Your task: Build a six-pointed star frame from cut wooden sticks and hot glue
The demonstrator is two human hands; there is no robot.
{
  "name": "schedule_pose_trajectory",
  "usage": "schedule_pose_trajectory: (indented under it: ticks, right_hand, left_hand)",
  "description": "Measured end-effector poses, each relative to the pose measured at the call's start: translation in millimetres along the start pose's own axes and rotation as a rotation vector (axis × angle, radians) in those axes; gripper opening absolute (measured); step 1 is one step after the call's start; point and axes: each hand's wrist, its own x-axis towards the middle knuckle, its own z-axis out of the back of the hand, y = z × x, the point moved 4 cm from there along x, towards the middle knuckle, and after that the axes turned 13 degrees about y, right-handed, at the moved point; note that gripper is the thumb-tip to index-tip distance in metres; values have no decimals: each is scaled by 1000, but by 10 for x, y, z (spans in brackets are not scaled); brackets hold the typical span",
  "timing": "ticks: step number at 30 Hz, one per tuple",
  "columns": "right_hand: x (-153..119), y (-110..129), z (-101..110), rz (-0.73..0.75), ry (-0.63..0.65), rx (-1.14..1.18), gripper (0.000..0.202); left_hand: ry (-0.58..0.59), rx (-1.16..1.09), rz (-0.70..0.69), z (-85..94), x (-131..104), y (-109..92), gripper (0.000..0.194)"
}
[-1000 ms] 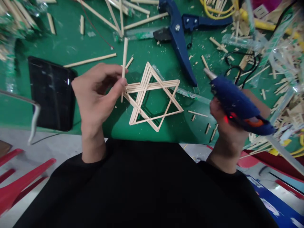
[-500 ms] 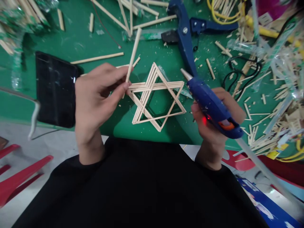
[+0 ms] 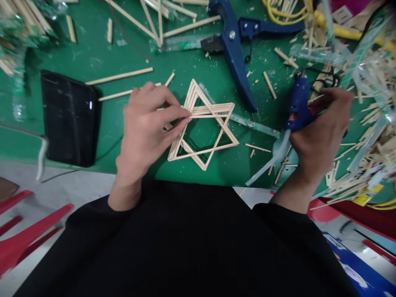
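To your left, 1 black device (image 3: 68, 119) with a glossy face lies on the green desk (image 3: 130, 47). Toward the far side, you have 1 blue cutter (image 3: 235, 53) lying with its handles spread. Farther right, you can see 1 thick yellow length (image 3: 346, 36) near crumpled clear plastic (image 3: 369, 62). Below the desk, red furniture (image 3: 40, 231) shows at your left, 1 blue printed panel (image 3: 355, 264) at your right.

Green table (image 3: 185, 62): stick star (image 3: 213, 109), blue cutter (image 3: 232, 37), sticks (image 3: 119, 76).

Both arms extended forward, wrists well apart.
Left grip (image 3: 147, 123): forearm angled inward, thumb and index fingertips pinched together. Right grip (image 3: 324, 128): forearm angled outward, fingers curled, thumb side facing inward.
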Motion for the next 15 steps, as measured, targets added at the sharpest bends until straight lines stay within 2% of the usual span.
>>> schedule_pose_trajectory:
  ticks: [3, 5, 7, 9, 10, 11, 12, 14, 15]
  right_hand:
    - [-40, 27, 53, 63, 173, -79, 75]
    - [-100, 93, 147, 39, 306, -123, 87]
    - [-161, 218, 269, -35, 366, -121, 79]
    - [-185, 426, 373, -74, 271, -89, 59]
    - [-179, 549, 408, -77, 148, -56, 48]
    - [-162, 695, 396, -14, 64, -21, 39]
    - [-135, 860, 336, 117, 37, 9, 35]
    - [-71, 1139, 138, 384, 101, 123, 32]
    - [-34, 1216, 42, 431, 129, 179, 31]
  left_hand:
    - [-1, 24, -18, -23, -10, -26, 5]
    - [-13, 54, -57, -31, -24, -63, 6]
    - [-30, 42, -86, -38, -33, -87, 6]
    - [-29, 1, -95, -51, -33, -93, 7]
    - [-24, -14, -96, -56, -32, -92, 8]
    - [-20, -20, -95, -58, -33, -90, 8]
    - [-16, -17, -93, -56, -37, -89, 9]
    - [-14, -7, -81, -37, -62, -84, 13]
    - [-14, -9, -67, -23, -83, -78, 16]
